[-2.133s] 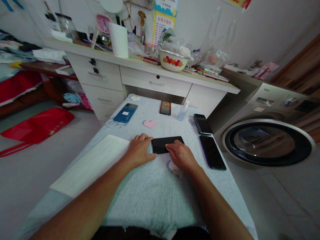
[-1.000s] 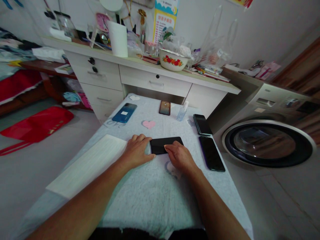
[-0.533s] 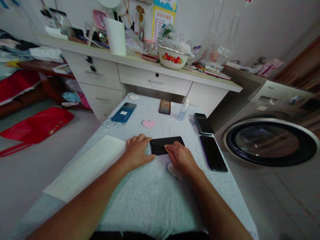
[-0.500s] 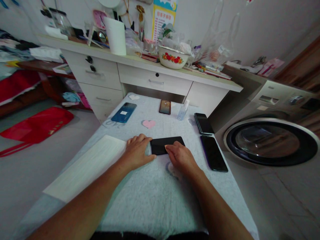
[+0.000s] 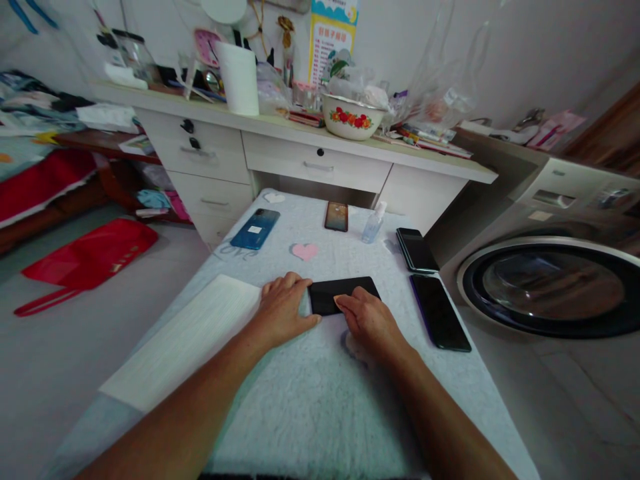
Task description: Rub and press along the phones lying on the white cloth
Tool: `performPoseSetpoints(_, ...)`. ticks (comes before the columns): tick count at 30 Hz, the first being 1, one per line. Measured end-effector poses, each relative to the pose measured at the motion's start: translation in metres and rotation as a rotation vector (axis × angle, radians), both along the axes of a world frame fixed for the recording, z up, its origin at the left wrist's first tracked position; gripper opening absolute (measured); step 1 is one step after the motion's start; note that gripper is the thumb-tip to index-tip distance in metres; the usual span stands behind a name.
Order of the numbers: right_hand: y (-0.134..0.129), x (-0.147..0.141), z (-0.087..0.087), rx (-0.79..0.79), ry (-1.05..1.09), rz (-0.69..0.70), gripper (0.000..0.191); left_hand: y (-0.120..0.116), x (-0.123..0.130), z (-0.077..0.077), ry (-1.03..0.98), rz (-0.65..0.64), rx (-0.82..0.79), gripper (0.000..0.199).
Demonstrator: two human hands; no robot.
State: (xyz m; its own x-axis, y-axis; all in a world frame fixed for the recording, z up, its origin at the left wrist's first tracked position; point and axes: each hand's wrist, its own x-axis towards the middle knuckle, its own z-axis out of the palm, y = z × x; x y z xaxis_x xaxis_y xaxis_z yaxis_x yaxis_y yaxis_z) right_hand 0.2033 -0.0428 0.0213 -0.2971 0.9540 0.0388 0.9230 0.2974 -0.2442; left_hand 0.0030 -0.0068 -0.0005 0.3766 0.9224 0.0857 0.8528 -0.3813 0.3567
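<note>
A white drawer cabinet (image 5: 287, 152) and a front-loading washing machine (image 5: 555, 283) frame a cloth-covered bench (image 5: 310, 400) where two bare hands meet over a black smartphone (image 5: 345, 288), lying flat and crosswise near the middle. A white textured sheet (image 5: 185, 343) stretches to the left. The left hand (image 5: 285, 310), thumb spread wide from the fingers, straddles the phone's left end; the right hand (image 5: 373, 320) bunches its fingers on the dark screen, though whether they pinch anything cannot be told. The step in hand appears to be rubbing or pressing the glass; the next move calls for a firm left hand and light, even pressure from the right. A blue phone (image 5: 256, 229) and a brown phone (image 5: 337, 217) lie farther back, near a clear spray bottle (image 5: 374, 225).
</note>
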Motion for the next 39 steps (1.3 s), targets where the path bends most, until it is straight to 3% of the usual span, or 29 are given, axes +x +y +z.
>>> performPoseSetpoints(15,0.012,0.014,-0.008,0.061,-0.093,-0.226,0.034,0.000,0.000,0.003,-0.001,-0.010,-0.019,0.061)
performPoseSetpoints(34,0.000,-0.018,-0.004,0.077,-0.047,0.052,0.028,0.001,0.001,0.001,0.013,-0.004,0.009,0.062)
performPoseSetpoints(39,0.000,-0.017,-0.004,0.081,-0.042,0.041,0.029,0.001,0.001,0.001,0.005,-0.005,-0.005,0.061)
